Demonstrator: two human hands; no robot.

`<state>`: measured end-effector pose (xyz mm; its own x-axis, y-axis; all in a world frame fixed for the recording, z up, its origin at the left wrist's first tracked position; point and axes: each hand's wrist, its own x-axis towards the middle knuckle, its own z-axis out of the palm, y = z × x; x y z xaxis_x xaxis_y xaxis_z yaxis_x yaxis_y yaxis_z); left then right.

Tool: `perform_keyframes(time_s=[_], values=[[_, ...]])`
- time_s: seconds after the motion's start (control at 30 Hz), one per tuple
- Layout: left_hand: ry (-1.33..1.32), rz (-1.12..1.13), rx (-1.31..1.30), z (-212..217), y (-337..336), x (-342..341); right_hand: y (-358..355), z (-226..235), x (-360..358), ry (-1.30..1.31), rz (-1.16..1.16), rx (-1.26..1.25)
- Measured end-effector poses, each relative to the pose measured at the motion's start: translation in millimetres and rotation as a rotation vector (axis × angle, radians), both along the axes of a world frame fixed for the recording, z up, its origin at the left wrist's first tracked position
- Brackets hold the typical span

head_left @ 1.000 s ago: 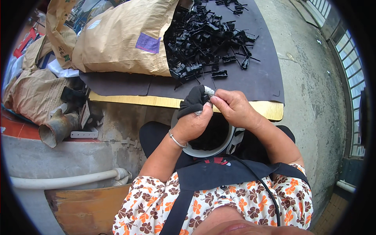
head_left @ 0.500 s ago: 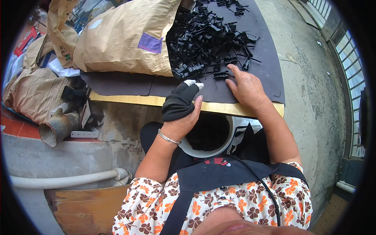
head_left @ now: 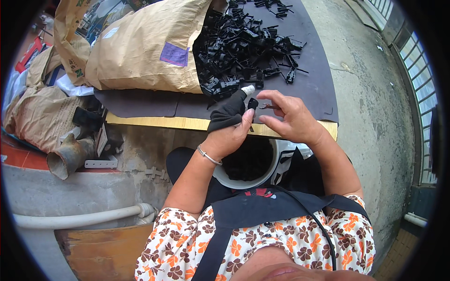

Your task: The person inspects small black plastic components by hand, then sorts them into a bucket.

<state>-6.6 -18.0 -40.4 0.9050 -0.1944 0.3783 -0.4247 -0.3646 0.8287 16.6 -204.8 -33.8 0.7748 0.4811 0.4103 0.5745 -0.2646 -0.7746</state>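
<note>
The left hand (head_left: 229, 124) pinches a little black part (head_left: 253, 103), fat at the top, with a thin end poking past the thumb. The right hand (head_left: 296, 117) curls beside it; I cannot tell if it grips anything. Beyond, black parts (head_left: 241, 51) pile up on the bench (head_left: 187, 122).

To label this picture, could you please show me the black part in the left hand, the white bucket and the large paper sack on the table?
Black part (head_left: 253, 103): head view, its upper end.
White bucket (head_left: 245, 184): head view, near rim.
Large paper sack (head_left: 140, 54): head view, middle of its side.
</note>
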Motion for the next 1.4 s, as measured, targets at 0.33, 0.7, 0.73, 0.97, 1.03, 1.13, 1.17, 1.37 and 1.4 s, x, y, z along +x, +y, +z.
perform_keyframes(time_s=[0.33,0.7,0.73,0.97,1.03,1.13,1.17,1.37,1.4], values=[[0.488,-0.165,-0.349,18.2,-0.5,-24.3,19.9,-11.8,-11.7,0.309,-0.046,0.288],[-0.036,0.011,-0.030,8.5,-8.7,-19.8,16.3,-0.4,-13.4,0.185,-0.014,0.074],[-0.037,0.014,-0.029,8.2,-9.2,-20.5,18.5,-0.8,-14.4,0.185,-0.011,0.074],[-0.219,0.154,0.214,7.8,-15.1,-26.4,28.8,-20.1,-14.1,0.299,0.002,0.240],[-0.161,0.147,0.131,9.1,-13.7,-27.0,26.0,-19.9,-11.9,0.337,0.073,0.319],[-0.028,0.072,-0.152,8.7,-5.3,-21.3,15.8,-4.1,-11.0,0.350,0.042,0.224],[-0.031,0.077,-0.151,10.5,-0.9,-22.5,15.1,-5.8,-9.8,0.348,0.047,0.223],[0.296,0.112,-0.343,12.0,7.2,-19.9,6.5,-6.4,-5.8,0.209,0.049,0.055],[0.297,0.111,-0.343,8.0,6.8,-19.7,6.7,-6.9,-6.1,0.166,0.052,0.125]])
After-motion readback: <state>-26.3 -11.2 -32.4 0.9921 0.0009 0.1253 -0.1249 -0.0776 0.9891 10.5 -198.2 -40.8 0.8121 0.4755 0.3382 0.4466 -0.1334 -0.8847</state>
